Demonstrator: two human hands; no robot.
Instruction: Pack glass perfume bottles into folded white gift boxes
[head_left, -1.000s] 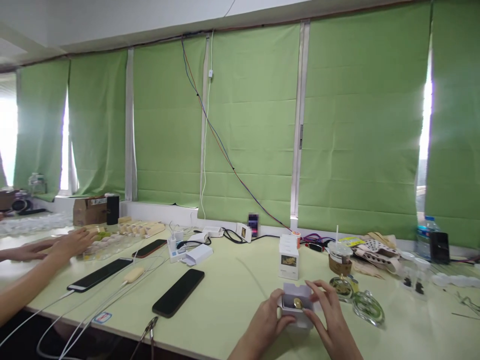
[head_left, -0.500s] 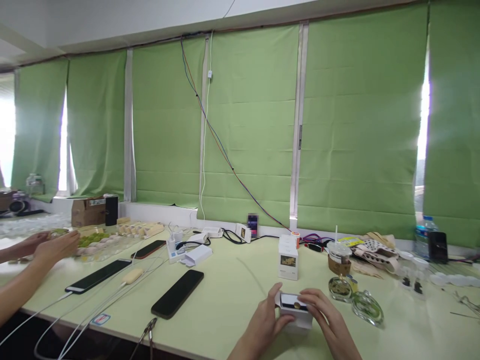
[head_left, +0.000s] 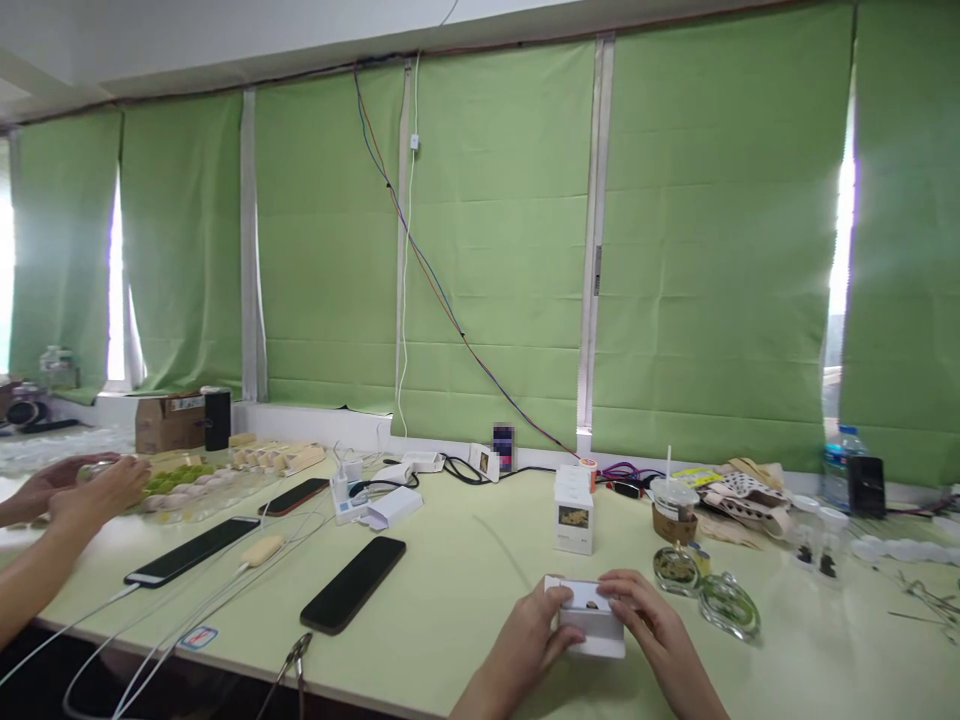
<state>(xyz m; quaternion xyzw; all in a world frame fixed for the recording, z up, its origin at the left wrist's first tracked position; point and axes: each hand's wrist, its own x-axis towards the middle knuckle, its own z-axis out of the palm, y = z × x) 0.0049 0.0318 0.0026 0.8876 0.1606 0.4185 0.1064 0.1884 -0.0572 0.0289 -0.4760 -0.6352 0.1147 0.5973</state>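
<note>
A small white cardboard box (head_left: 598, 638) is held level over the table's front edge. My left hand (head_left: 526, 632) is closed on its left end, with the thumb on top and a finger along the front side. My right hand (head_left: 646, 622) grips the right end, its fingertips on the top. White covers most of the box's top, and a small gold-brown spot shows at the middle between the fingertips. What lies deeper inside is hidden. Just behind stands a row of white boxes (head_left: 574, 528) with a picture on the front one.
Left lie phones (head_left: 354, 586), charging cables and pliers (head_left: 291, 668). Rightward are glass pieces (head_left: 729, 607) with green filling, a lidded cup (head_left: 674, 515) and jars (head_left: 829, 545). A co-worker's hands (head_left: 105, 490) work at the far left beside a clear tray (head_left: 225, 500).
The dark inside of the box has become mostly covered with white, and my left thumb has moved onto the top. The co-worker's hands have drawn closer together.
</note>
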